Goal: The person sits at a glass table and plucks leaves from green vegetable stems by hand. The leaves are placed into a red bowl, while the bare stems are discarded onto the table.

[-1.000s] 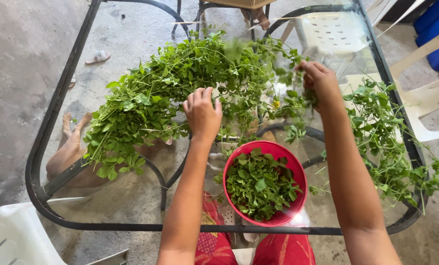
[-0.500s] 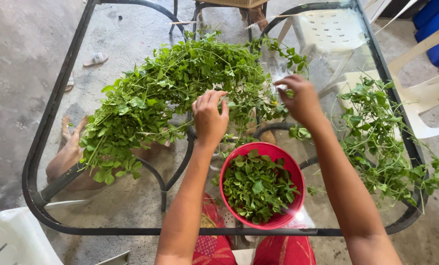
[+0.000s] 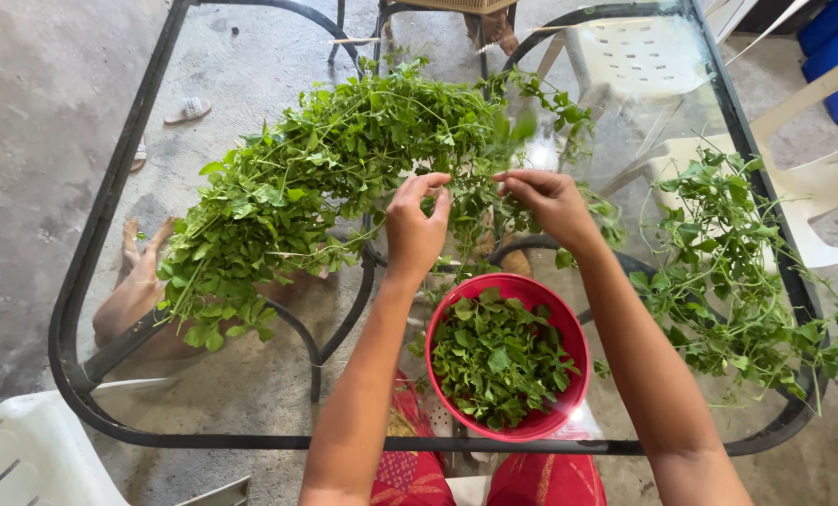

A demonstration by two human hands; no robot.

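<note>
A big heap of leafy green stems (image 3: 325, 178) lies across the glass table (image 3: 110, 197). My left hand (image 3: 415, 228) and my right hand (image 3: 548, 201) are side by side over the heap's near right edge, each pinching the same thin green sprig (image 3: 475, 192) with fingertips closed. Just below my hands stands a red bowl (image 3: 563, 305) filled with plucked green leaves (image 3: 499, 356). A smaller pile of stripped stems (image 3: 728, 272) lies to the right of my right forearm.
White plastic chairs (image 3: 813, 187) stand beyond the table's right side and another (image 3: 25, 450) at the near left. Someone's bare foot (image 3: 133, 290) and a sandal (image 3: 187, 111) show through the glass on the concrete floor. Blue containers (image 3: 836, 56) sit at the far right.
My right hand has come back from the far right stems toward the middle, and both hands now pinch one sprig together. The bowl and heaps have not moved.
</note>
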